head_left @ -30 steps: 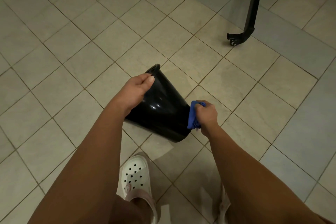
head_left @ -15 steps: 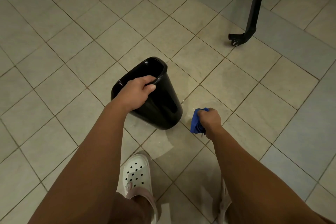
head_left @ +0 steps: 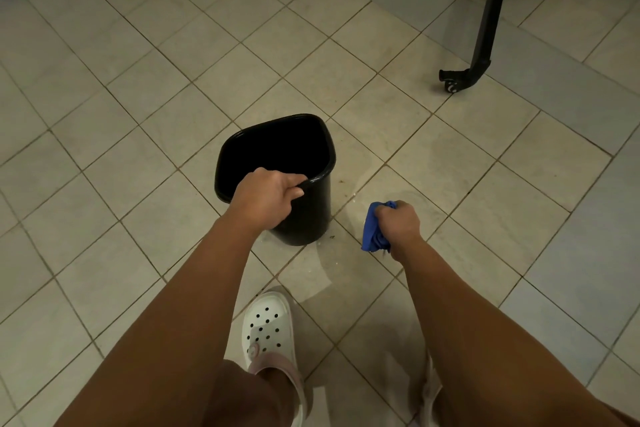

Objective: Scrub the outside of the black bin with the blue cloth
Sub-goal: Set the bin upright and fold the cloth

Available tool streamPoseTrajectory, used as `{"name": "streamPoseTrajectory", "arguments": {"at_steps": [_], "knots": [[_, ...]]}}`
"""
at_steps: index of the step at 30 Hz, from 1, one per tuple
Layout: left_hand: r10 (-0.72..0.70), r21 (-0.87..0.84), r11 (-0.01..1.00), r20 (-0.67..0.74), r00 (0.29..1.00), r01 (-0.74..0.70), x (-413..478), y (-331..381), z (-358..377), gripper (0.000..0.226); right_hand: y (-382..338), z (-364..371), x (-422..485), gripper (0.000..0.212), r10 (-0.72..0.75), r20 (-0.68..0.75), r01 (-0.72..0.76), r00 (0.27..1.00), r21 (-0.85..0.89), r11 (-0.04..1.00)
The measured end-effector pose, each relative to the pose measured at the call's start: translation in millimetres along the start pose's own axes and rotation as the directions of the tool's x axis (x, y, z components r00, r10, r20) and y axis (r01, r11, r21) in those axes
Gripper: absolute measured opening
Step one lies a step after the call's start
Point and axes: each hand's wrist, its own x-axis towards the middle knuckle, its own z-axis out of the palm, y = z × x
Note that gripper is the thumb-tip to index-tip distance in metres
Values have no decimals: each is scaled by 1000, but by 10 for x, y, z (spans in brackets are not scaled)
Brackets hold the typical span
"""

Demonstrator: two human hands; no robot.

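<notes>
The black bin (head_left: 304, 208) stands upright on the tiled floor (head_left: 138, 87), its mouth open upward; the inside is dark, so I cannot tell what it contains. The left hand (head_left: 268, 198) grips its near rim, fingers curled over the edge. Just beside the bin, not touching it, the right hand (head_left: 398, 227) clenches the bunched blue cloth (head_left: 372, 229). Both forearms reach downward. A white clog (head_left: 270, 329) stands below.
</notes>
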Motion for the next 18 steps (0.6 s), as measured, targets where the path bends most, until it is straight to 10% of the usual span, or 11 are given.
{"name": "streamPoseTrajectory", "arguments": {"at_steps": [18], "knots": [[-116, -27, 992, 229, 966, 125, -388, -260, 219, 35, -44, -271, -194, 7, 32, 14, -32, 999, 17, 999]]}}
